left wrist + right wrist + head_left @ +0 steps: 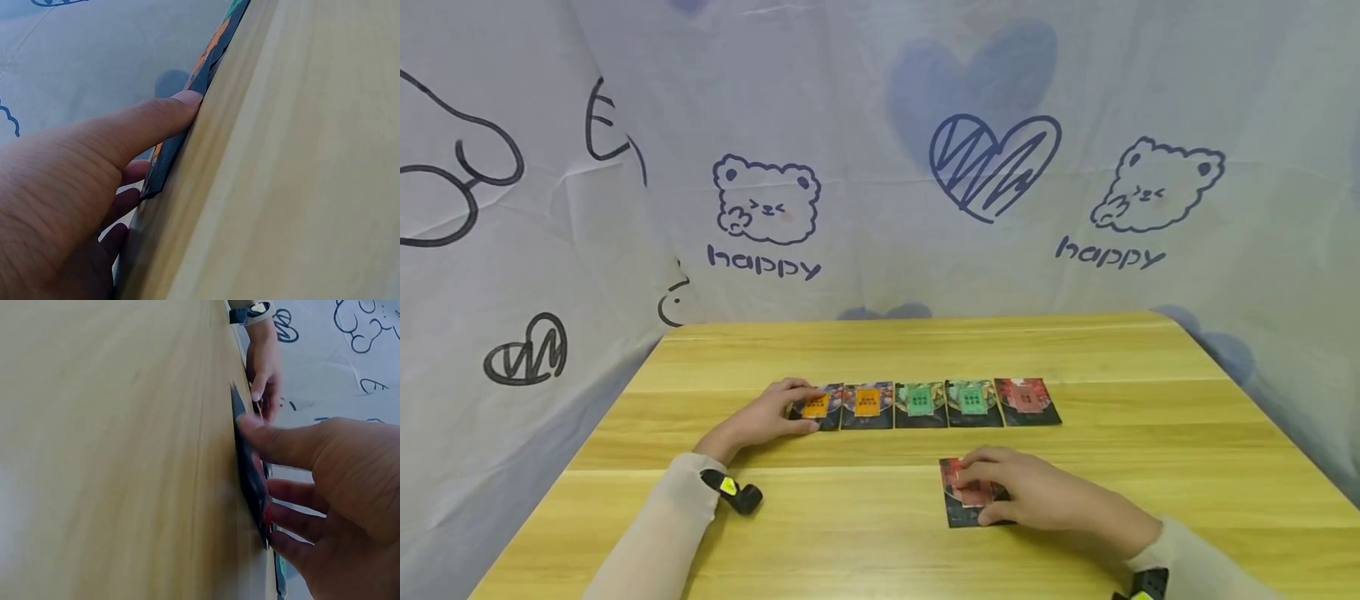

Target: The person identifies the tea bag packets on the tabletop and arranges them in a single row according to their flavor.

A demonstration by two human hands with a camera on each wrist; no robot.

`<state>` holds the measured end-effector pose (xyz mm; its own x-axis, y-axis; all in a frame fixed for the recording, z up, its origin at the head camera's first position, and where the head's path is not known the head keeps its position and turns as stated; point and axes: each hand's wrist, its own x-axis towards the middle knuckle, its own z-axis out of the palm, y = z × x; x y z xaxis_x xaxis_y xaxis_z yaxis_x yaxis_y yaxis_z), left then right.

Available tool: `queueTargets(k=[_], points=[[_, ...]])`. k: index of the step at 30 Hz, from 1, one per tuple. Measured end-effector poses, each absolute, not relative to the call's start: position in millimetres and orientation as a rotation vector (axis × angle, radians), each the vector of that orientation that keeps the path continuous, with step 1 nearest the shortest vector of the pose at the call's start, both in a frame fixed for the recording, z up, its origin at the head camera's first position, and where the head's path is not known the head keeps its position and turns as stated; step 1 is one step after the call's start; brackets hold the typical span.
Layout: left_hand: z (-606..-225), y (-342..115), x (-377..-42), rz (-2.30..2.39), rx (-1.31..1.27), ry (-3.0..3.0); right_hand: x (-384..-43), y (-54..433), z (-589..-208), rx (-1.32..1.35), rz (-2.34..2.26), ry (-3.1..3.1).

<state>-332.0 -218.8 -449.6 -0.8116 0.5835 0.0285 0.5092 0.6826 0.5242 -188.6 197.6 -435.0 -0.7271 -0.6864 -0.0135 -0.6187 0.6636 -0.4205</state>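
Note:
Five flat black packets lie side by side in a row across the table. At the row's left end, my left hand [775, 412] holds an orange-labelled packet [169, 156], thumb on its near edge and fingers at its far side. Beside it lies another orange-labelled packet [868, 405], followed by two green-labelled packets [920, 404] and a red-labelled packet [1027, 402] at the right end. Nearer to me, my right hand [1030, 492] grips a second red-labelled packet [955, 504] between thumb and fingers. The right wrist view shows this packet [245, 469] edge-on, close over the tabletop.
The wood-grain table [820, 542] has its far edge against a pale cloth [865, 100] printed with bears and hearts. More cloth hangs along the left and right sides. Each wrist wears a black strap [730, 490] with a small device.

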Motion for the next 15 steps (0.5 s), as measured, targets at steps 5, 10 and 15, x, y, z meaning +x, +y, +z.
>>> queueTargets(k=[5, 10, 15], points=[[-449.1, -219.7, -330.2, 0.798, 0.897, 2.757, -188.1, 205.3, -435.1, -1.076, -0.613, 2.715], [-448.4, -219.0, -328.9, 0.810, 0.894, 2.746, -187.3, 215.7, -434.9, -1.053, -0.647, 2.724], [-448.6, -218.7, -329.9, 0.817, 0.902, 2.742, -186.3, 228.6, -435.7, -1.045, -0.681, 2.732]])
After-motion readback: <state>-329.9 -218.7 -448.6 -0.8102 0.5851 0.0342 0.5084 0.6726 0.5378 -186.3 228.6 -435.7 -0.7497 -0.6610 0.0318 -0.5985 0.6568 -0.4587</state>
